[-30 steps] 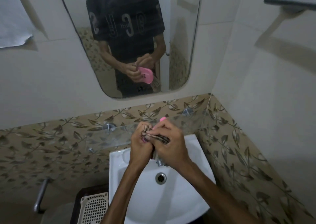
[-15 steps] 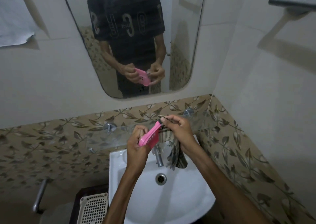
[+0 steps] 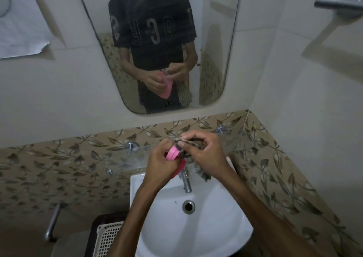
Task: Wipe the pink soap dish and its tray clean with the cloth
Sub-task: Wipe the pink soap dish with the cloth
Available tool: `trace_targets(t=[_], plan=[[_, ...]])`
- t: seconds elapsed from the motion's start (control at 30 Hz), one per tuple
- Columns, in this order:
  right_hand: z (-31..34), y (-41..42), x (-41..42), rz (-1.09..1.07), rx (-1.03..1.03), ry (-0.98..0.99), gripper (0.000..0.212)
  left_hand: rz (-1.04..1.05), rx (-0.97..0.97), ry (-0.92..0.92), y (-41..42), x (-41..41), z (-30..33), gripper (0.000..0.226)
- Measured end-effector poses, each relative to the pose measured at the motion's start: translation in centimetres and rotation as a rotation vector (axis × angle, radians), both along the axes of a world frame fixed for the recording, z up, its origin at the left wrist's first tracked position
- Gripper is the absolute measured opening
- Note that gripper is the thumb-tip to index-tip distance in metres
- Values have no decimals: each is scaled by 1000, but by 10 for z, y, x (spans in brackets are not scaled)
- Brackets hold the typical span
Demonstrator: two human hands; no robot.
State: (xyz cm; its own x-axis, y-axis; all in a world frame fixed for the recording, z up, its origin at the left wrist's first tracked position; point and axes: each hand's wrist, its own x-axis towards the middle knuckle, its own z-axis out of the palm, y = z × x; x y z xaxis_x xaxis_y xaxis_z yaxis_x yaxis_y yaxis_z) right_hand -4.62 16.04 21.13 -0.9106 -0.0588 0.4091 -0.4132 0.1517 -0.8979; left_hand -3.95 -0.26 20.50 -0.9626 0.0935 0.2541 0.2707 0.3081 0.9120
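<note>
Above the basin, my left hand (image 3: 160,163) grips the pink soap dish (image 3: 172,155) on edge; most of the dish is hidden behind that hand. My right hand (image 3: 204,152) pinches a dark patterned cloth (image 3: 193,148) against the dish's top end, and the rest of the cloth hangs down past the tap. The mirror (image 3: 214,64) reflects both hands, the pink dish and the hanging cloth. I cannot tell the dish and its tray apart.
A white basin (image 3: 220,221) with a chrome tap (image 3: 185,180) and drain (image 3: 188,207) lies below my hands. A glass shelf (image 3: 125,161) juts from the leaf-patterned tiles. A white plastic basket (image 3: 107,239) sits lower left, a metal fixture (image 3: 337,2) upper right.
My right hand, which had drawn the cloth away to the right, has come back against the dish. The dish has turned in my left hand.
</note>
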Motion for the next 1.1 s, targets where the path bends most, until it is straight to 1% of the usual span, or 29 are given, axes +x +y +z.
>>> trace_targets(t=[0.07,0.13,0.2,0.27,0.33,0.43,0.53,0.6,0.67,0.7,0.73,0.8,0.83,0.87,0.9,0.93,0.97,1.0,1.03,1.07,1.1], plan=[[-1,-10,11,-89,151,115,12,22,56,25,8,0,2,20],[-5,-13,17,-154,211,174,15,78,83,51,11,0,-3,25],[-6,-10,20,-183,202,145,14,113,55,75,10,-1,-8,24],[-6,-4,21,-234,142,51,10,127,30,87,9,-3,-14,30],[-7,1,22,-262,113,19,8,94,-8,120,7,-1,-15,27],[-6,1,32,-211,173,107,10,74,-65,184,4,1,-14,21],[-8,-6,43,-146,290,230,17,96,-9,209,2,4,-14,13],[-10,-4,41,-204,267,225,16,98,16,207,4,8,-14,19],[-11,0,35,-325,181,120,12,145,28,202,9,12,-14,28],[-12,0,35,-345,170,94,10,169,47,199,12,14,-16,29],[-13,-3,36,-329,190,112,9,179,68,200,13,15,-18,30],[-15,-11,42,-216,254,193,11,169,78,215,11,14,-22,32],[-17,-11,42,-177,261,201,13,167,68,221,11,14,-24,31],[-18,-9,38,-184,230,165,11,168,61,224,12,14,-24,27],[-19,-4,31,-239,154,84,9,177,64,223,13,15,-23,22],[-21,0,24,-324,49,-26,10,198,79,222,14,17,-22,19],[-24,4,20,-382,-90,-147,11,223,101,229,15,19,-21,21],[-26,5,20,-401,-215,-233,14,228,123,234,15,20,-20,23],[-28,2,24,-385,-296,-257,15,217,141,228,15,21,-18,24],[-28,-4,28,-343,-321,-221,15,210,157,217,14,20,-16,24],[-27,-11,33,-291,-280,-142,14,212,171,206,13,18,-14,25]])
